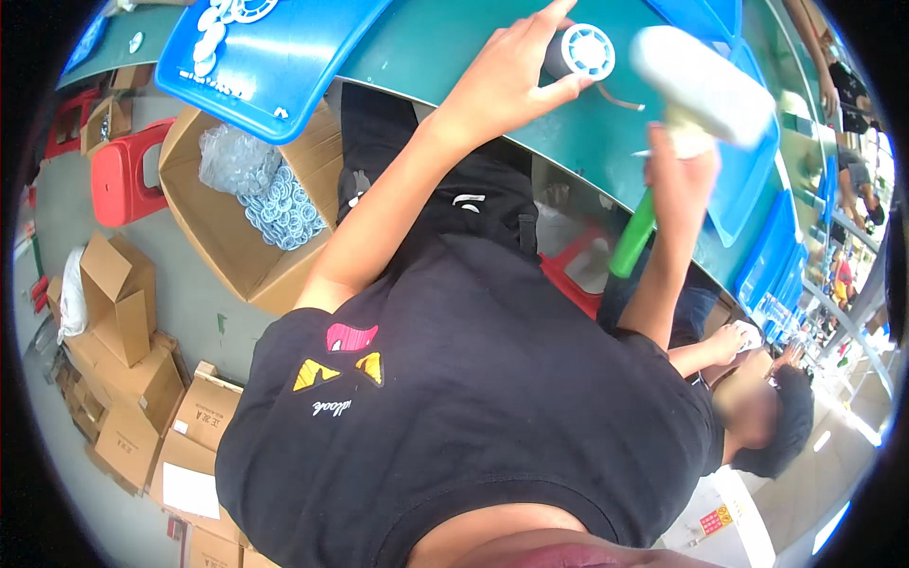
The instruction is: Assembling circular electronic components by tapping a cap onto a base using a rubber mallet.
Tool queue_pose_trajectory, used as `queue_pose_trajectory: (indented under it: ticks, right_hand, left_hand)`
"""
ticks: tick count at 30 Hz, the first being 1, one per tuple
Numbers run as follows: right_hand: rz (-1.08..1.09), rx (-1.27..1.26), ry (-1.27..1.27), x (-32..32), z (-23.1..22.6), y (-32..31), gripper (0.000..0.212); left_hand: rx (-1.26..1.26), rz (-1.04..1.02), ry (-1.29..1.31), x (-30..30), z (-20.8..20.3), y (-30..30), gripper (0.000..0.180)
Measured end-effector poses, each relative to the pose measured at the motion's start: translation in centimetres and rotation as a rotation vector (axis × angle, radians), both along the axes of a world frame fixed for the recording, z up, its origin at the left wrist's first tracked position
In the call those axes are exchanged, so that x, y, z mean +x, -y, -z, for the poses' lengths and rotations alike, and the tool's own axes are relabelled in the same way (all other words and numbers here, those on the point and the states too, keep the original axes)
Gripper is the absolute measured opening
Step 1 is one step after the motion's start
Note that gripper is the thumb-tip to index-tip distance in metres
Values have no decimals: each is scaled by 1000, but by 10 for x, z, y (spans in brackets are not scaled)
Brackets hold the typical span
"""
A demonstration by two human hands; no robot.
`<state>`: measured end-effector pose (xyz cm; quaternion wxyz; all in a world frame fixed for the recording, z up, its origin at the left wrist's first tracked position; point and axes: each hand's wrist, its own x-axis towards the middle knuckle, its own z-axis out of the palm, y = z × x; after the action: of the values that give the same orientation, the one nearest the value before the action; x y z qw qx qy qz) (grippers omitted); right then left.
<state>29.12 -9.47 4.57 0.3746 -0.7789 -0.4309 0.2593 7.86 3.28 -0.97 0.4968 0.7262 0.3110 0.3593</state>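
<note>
My left hand (pixel 507 80) is closed around a short dark cylinder on the green table (pixel 407 57), fingers on its far side and thumb on its near side. A white spoked round cap (pixel 588 52) covers the end of the cylinder facing up. Beside it, a thin brownish strip (pixel 620 98) trails onto the tabletop. My right hand (pixel 684 175) grips a mallet, its green handle (pixel 632 237) pointing down toward me. The mallet's thick white head (pixel 703 85) is blurred and raised to the right of the cylinder, apart from it.
A blue tray (pixel 322 57) with white round parts lies at the table's left. More blue trays (pixel 772 251) line the right. On the floor at left stand an open carton (pixel 204 222) of pale blue rings, a red stool (pixel 123 180) and stacked cartons. A co-worker (pixel 757 407) sits close at right.
</note>
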Motion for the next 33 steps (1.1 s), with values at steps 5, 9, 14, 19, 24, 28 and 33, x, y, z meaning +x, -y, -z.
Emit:
queue_pose_trajectory:
  ticks: [5,9,14,19,24,28,33]
  right_hand:
    - [68,-10,-54,8,-19,-2,21]
    - [-79,-37,114,1,2,-10,16]
    - [60,63,-192,14,-14,-11,13]
    - [-95,-41,128,10,13,-21,35]
    - [82,-9,-112,15,-18,-26,17]
    - [-132,27,147,7,14,-30,25]
    - [-47,62,-256,11,-20,-38,13]
  left_hand:
    - [96,-20,66,4,4,-5,84]
    - [161,-41,6,14,36,-10,84]
    - [59,-24,8,4,4,-1,80]
    - [109,-54,13,5,10,-2,78]
    - [60,-54,20,1,2,2,80]
    - [10,20,44,4,14,-5,88]
    - [168,-122,68,10,25,-2,75]
